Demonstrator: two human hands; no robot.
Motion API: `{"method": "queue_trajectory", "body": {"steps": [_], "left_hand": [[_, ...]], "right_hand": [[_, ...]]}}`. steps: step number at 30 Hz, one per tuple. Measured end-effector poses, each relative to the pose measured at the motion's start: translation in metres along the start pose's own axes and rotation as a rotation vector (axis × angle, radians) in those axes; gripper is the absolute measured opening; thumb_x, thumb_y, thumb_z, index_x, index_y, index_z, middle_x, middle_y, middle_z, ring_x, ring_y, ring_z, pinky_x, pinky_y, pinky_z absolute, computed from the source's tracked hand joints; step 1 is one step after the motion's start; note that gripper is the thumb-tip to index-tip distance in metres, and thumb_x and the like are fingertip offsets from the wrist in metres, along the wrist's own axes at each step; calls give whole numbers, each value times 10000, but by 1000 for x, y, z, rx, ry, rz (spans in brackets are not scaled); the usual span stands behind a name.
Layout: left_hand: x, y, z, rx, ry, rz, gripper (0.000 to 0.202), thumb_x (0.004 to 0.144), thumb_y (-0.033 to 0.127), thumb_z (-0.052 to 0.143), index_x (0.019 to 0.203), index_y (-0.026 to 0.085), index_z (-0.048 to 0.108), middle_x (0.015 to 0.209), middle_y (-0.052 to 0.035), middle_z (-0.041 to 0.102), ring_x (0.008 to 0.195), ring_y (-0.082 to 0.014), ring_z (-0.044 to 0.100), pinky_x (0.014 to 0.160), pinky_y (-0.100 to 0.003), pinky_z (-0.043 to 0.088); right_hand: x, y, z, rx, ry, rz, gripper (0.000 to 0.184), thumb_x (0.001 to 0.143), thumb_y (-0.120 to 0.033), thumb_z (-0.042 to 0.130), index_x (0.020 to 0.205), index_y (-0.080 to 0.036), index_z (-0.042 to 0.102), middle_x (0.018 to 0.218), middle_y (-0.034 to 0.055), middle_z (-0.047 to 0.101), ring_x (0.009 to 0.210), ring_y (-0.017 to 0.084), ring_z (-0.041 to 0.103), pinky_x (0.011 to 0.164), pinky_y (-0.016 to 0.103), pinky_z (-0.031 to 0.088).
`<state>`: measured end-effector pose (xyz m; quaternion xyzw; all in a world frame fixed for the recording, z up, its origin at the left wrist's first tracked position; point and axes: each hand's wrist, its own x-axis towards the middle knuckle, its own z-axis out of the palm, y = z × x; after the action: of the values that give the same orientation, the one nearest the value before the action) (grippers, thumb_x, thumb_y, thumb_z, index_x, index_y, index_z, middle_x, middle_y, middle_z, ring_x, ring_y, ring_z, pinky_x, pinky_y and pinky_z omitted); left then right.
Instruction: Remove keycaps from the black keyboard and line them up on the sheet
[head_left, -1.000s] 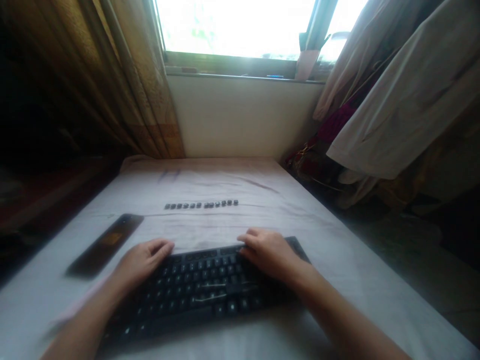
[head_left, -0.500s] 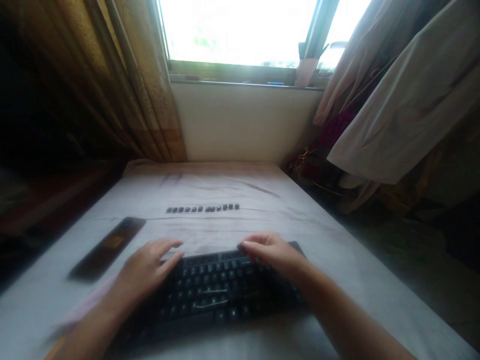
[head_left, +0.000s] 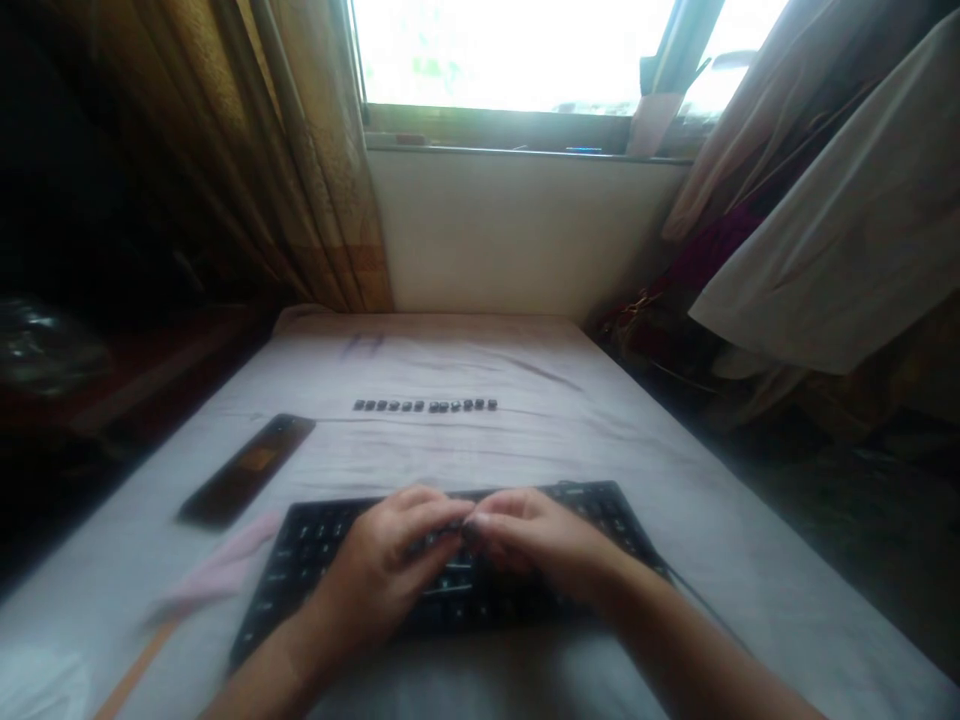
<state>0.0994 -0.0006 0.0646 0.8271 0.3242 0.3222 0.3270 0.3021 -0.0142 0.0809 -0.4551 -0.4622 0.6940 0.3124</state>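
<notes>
A black keyboard lies on the pale cloth-covered table near me. My left hand and my right hand both rest over its middle, fingertips meeting at one spot on the upper key rows. The fingers of both are curled and pressed together there; whether anything is pinched between them is hidden. A row of several loose dark keycaps lies in a line farther back on the cloth.
A dark phone-like slab lies left of the keyboard, with a pink strip below it. A cable runs off the keyboard's right end. Curtains, hanging cloths and a window sit behind; the table drops off on the right.
Both hands moved from the keyboard's outer ends to its middle and came together. The view shifted a little, so the keyboard's left end now shows.
</notes>
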Motion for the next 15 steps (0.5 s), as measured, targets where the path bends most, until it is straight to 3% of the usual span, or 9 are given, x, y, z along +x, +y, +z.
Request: {"method": "queue_trajectory", "body": {"steps": [6, 9, 12, 15], "left_hand": [[1, 3, 0, -86, -26, 4, 251, 903, 212, 552, 1102, 292, 680, 920, -23, 673, 817, -148, 637, 748, -247, 504], [3, 6, -1, -96, -29, -24, 193, 888, 243, 574, 1031, 265, 703, 896, -27, 688, 813, -161, 640, 750, -261, 505], [4, 8, -1, -169, -6, -164, 155, 854, 295, 615, 960, 255, 721, 907, -25, 718, 854, -190, 651, 805, -298, 500], [4, 6, -1, -352, -4, -360, 188, 818, 348, 645, 953, 246, 726, 934, -19, 736, 870, -201, 656, 811, -306, 495]], "right_hand": [[2, 6, 3, 97, -12, 41, 318, 663, -438, 709, 679, -136, 610, 512, -60, 503, 441, 35, 381, 416, 155, 222], [1, 5, 3, -27, -5, 12, 271, 752, -398, 647, 704, -132, 629, 550, -40, 540, 455, 44, 411, 428, 161, 262], [-1, 5, 1, -259, 89, -172, 195, 820, -322, 594, 861, -150, 677, 711, 7, 644, 576, 86, 534, 542, 201, 415], [-1, 7, -1, -456, 185, -520, 188, 838, -258, 586, 985, -188, 680, 887, 46, 683, 793, 148, 617, 744, 285, 496]]}}
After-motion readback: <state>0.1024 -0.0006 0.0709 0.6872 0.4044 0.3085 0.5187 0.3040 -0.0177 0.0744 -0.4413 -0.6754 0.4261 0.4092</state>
